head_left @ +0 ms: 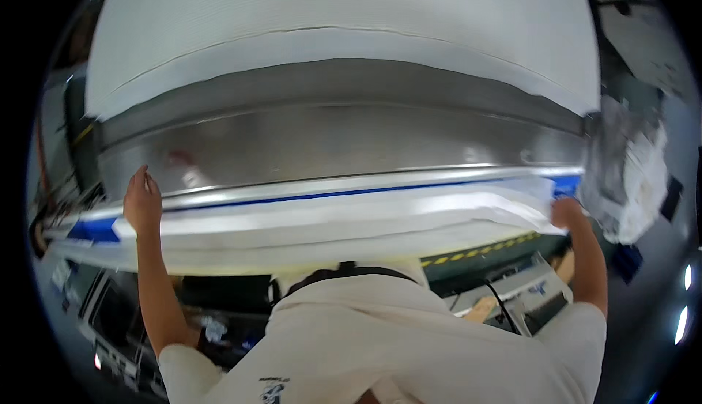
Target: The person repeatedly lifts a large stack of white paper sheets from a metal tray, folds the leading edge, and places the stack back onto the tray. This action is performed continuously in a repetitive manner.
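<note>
A long white sheet (351, 217), cloth or film, hangs in loose folds across a blue-ended roller just before my waist. At its right end my right hand (569, 214) is closed on the edge of the white sheet, slightly blurred. My left hand (142, 203) is raised by the left end of the roller, with fingers stretched out and nothing seen in them. Beyond the roller lies a broad grey metal plate (351, 137). The left fingertips show over its front left part; whether they touch it I cannot tell.
A wide white web of material (351, 9) covers the far side behind the metal plate. Crumpled clear and white plastic (632, 177) hangs at the right. Machine parts (512, 294) with a black cable lie below right. Yellow-black striped tape (479, 250) marks the floor.
</note>
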A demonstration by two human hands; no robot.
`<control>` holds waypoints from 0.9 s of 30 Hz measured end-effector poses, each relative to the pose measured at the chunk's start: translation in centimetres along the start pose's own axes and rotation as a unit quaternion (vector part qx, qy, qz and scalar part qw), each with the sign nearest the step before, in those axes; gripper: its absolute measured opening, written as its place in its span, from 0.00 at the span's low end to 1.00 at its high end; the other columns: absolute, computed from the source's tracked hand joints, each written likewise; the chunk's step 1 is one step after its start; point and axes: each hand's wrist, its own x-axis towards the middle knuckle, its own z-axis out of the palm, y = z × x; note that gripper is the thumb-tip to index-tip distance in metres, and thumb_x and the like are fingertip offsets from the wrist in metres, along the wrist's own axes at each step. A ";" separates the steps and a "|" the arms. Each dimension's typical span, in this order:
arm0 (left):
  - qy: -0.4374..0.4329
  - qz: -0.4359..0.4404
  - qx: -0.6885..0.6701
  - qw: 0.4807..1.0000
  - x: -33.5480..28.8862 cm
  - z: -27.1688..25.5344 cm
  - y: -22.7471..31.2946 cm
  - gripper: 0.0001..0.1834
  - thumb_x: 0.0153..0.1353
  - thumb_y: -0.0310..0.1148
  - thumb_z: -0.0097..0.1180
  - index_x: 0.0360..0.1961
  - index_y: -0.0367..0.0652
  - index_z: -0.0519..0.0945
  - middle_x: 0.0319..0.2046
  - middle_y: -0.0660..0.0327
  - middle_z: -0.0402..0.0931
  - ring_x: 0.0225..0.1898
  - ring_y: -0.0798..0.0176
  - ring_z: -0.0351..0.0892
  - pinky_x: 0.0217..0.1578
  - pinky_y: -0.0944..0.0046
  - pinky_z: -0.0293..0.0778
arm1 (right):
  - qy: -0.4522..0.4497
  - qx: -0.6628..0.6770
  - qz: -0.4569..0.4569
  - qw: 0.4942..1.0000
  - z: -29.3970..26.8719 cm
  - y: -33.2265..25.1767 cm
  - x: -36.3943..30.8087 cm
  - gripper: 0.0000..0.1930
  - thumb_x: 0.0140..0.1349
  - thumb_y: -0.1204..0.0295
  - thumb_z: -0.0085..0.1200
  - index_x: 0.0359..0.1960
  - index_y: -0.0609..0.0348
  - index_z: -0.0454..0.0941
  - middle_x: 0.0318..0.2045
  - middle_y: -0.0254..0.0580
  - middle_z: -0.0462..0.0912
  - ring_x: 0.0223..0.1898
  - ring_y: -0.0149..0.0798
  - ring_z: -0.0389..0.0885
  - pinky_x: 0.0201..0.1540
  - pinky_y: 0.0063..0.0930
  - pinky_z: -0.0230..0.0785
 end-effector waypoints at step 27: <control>0.169 -0.022 -0.396 0.902 0.2 9.7 17.0 0.14 0.57 0.27 0.54 0.46 0.42 0.78 0.43 0.53 0.78 0.46 0.50 0.77 0.48 0.57 0.72 | 0.204 0.115 0.009 0.972 -9.3 -4.0 -5.4 0.11 0.52 0.61 0.54 0.31 0.54 0.80 0.32 0.48 0.83 0.37 0.53 0.80 0.41 0.45 0.72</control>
